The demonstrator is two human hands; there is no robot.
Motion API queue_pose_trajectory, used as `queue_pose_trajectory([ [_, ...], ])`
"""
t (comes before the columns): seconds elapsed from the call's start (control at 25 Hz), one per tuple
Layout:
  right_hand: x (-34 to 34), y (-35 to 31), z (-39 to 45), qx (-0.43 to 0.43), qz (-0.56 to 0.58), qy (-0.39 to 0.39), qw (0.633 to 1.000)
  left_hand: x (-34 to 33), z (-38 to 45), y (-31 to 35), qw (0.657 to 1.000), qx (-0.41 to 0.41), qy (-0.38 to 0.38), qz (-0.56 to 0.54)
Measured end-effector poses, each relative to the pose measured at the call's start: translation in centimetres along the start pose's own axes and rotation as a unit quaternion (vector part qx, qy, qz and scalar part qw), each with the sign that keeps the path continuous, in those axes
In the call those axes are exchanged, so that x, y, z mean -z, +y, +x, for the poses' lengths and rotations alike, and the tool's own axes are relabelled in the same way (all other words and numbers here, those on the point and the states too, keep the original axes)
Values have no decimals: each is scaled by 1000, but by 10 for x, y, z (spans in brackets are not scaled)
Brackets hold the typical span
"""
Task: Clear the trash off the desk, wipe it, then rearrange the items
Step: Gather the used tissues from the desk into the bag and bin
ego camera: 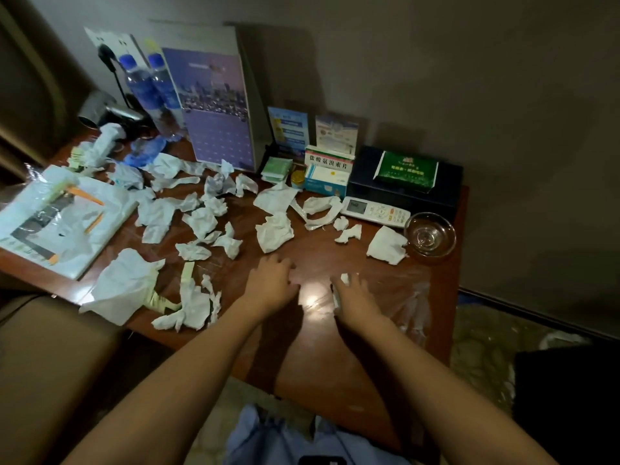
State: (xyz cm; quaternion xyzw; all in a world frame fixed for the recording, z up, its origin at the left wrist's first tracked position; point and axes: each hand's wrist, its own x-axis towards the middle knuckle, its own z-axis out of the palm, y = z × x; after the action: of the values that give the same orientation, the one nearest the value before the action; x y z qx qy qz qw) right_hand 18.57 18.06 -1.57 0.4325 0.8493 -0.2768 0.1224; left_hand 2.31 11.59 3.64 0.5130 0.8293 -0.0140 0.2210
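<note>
While both hands rest low over the near part of the table (322,357), crumpled tissues (273,231) lie scattered across most of its brown top. Head view only. Left hand (270,281): palm down, fingers loosely bent, tips touching the bare wood, holding nothing. Right hand (355,298): fingers curled round a small white tissue scrap (345,278), which shows above and beside the fingers. Just right of that hand lies a clear plastic wrapper (414,305), near the table's right edge.

Large tissue wad (122,285) at the near left edge, touching a strip of pale paper (186,271). Plastic bag (63,216) at far left. Along the back: two water bottles (151,92), a calendar (214,109), a medicine box (327,172), a dark tissue box (404,181). Remote control (375,211) lies in front of that box; glass bowl (430,237) just right of the remote, with a folded tissue (385,245) touching its left side.
</note>
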Motion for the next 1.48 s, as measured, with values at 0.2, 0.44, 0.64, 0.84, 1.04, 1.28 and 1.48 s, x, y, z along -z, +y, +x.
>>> queue_pose_trajectory([
  [0.2,-11,-2,24,-21,-26,22,999,9,37,-9,1000,18,-10,4],
  [0.44,4,3,39,-74,94,85,989,20,82,-19,999,22,28,-34],
  [0.64,44,32,66,-157,93,142,973,16,119,-28,1000,9,-26,-13],
  [0.84,49,40,80,-234,57,87,967,-3,124,-46,998,-13,-55,-18],
  [1.04,34,32,85,-221,112,106,963,-2,132,-57,993,-56,-83,-67],
  [1.28,51,7,104,-201,80,213,953,19,141,-41,974,-193,-96,-73],
  [1.48,67,-4,134,-155,-24,43,987,42,168,-6,980,-194,-36,21],
])
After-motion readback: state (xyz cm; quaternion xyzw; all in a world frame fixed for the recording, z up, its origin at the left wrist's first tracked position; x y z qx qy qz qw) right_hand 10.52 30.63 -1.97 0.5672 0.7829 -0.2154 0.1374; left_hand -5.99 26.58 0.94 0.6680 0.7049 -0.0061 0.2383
